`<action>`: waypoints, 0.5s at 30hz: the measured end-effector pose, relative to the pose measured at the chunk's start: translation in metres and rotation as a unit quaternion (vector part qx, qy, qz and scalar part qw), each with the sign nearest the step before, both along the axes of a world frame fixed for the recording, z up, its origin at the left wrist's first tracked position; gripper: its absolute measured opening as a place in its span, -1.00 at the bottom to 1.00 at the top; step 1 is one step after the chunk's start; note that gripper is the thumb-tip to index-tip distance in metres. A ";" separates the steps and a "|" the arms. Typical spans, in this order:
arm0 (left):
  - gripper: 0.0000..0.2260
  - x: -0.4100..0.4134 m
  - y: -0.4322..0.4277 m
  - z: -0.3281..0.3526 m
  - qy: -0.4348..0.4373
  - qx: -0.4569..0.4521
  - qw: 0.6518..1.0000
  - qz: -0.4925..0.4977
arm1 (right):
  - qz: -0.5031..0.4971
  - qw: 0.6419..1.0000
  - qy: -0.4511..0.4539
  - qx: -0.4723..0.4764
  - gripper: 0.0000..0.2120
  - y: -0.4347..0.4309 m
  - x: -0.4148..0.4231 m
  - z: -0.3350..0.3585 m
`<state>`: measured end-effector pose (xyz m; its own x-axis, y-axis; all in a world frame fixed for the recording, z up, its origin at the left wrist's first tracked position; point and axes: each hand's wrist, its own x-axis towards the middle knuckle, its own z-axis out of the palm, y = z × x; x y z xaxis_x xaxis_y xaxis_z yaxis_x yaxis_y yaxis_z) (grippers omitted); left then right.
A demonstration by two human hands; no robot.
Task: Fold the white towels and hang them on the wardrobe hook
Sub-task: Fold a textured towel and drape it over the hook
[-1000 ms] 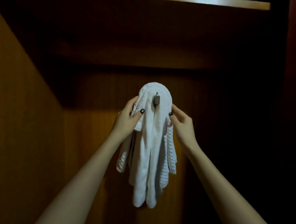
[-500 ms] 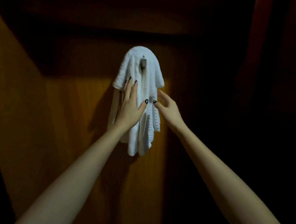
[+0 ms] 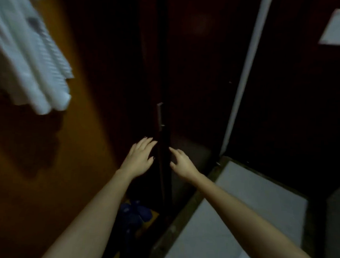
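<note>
The white towel (image 3: 29,52) hangs blurred at the upper left against the orange-brown wardrobe back panel (image 3: 82,124). The hook itself is a grey smear on the towel and is hard to make out. My left hand (image 3: 141,157) and my right hand (image 3: 182,163) are both low in the middle of the view, far from the towel, fingers spread and holding nothing. They flank the dark edge of a wardrobe door (image 3: 164,152).
A thin metal handle (image 3: 159,113) runs along the door edge above my hands. Blue slippers (image 3: 134,213) lie on the wardrobe floor below. A pale floor (image 3: 250,202) spreads at the lower right, a white vertical frame (image 3: 245,73) stands right of the door.
Both hands let go of the hanging towel and dropped down to the right. The view swung right and down, leaving the towel at the upper left.
</note>
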<state>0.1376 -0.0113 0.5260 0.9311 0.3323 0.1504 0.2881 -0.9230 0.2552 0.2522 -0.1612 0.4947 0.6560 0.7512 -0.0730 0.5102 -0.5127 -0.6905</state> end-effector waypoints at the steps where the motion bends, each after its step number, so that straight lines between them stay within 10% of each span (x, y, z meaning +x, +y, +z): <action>1: -0.46 0.016 -0.023 -0.015 0.018 -0.007 1.000 -0.023 | -0.031 0.999 0.003 -0.032 -0.41 -0.029 0.006 -0.016; 15: -0.50 0.153 -0.349 -0.184 0.234 -0.026 0.887 -0.397 | -0.370 0.898 0.134 -0.195 -0.42 -0.408 -0.013 -0.159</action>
<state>0.2903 -0.3602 0.3418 0.8314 -0.4614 -0.3097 -0.3619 -0.8725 0.3283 0.2396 -0.5694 0.3362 0.8850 -0.0007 -0.4656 -0.2277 -0.8729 -0.4315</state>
